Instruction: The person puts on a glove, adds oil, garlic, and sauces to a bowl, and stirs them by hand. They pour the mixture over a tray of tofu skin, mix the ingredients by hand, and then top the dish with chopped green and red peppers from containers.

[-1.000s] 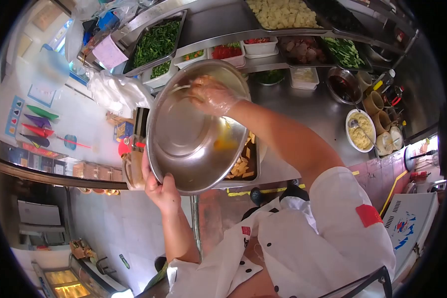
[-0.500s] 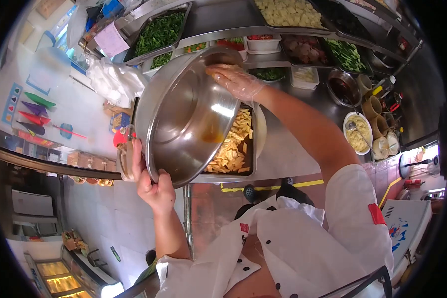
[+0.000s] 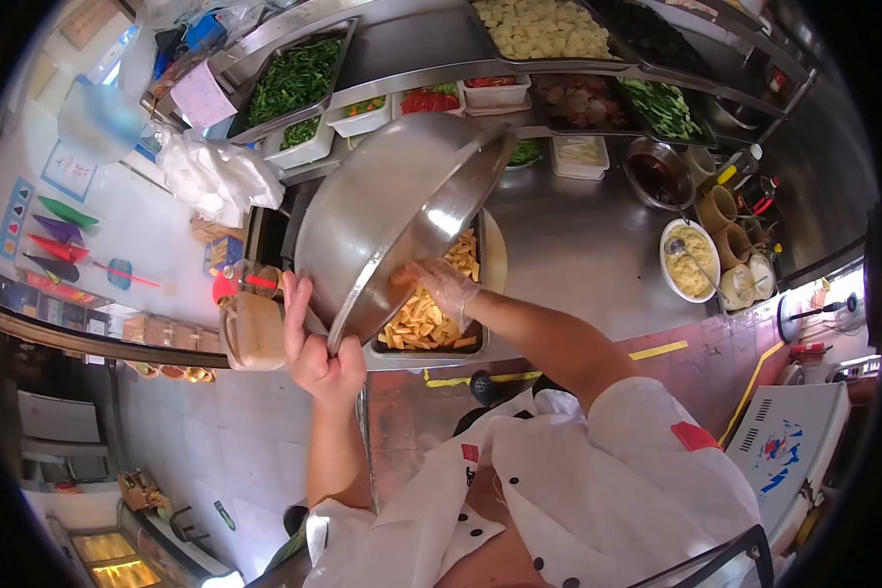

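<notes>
A large steel mixing bowl (image 3: 377, 186) is tipped steeply on its side, its mouth facing down and right over a dark tray (image 3: 483, 284) of yellow-brown cut food pieces (image 3: 426, 321). My left hand (image 3: 325, 343) grips the bowl's near rim, the thumb curled over the edge. Wearing a clear plastic glove, my right hand (image 3: 441, 291) reaches into the bowl's mouth with fingers stretched toward the inner wall. It is just above the food pieces, and whether it touches them I cannot tell. The bowl hides the back part of the tray.
Trays of chopped greens (image 3: 299, 73) and pale cubes (image 3: 544, 29) stand on the back shelf. To the right are a pot of dark sauce (image 3: 660, 173) and a white bowl of yellow paste (image 3: 689, 260) with a spoon. A plastic jug (image 3: 255, 328) stands left of my left hand.
The bowl has tipped further over, so its outside now shows. My right hand has moved from the bowl's far rim down into its mouth. My left hand still grips the rim.
</notes>
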